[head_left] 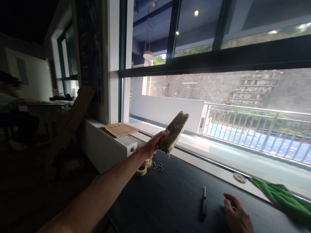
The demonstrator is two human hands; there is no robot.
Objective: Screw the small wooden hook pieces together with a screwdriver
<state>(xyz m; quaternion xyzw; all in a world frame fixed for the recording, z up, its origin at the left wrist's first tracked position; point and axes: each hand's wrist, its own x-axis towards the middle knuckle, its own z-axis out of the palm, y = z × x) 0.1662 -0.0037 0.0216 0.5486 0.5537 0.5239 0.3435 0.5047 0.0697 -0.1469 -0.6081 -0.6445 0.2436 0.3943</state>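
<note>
My left hand (152, 145) reaches far out over the dark table (170, 200) and grips the lower end of a long clear bag of dark greenish-brown material (174, 131), held tilted up toward the window. My right hand (236, 214) rests low on the table at the right, fingers curled, beside a dark screwdriver (204, 202). Whether anything small sits under its fingers I cannot make out.
Tape rolls (143, 166) and several loose screws (158, 166) lie under the left hand. A yellow tape roll (239, 177) and a green cloth (283, 197) sit on the sill. A white box (126, 144) and brown envelope (120, 129) lie left. Another person sits far left.
</note>
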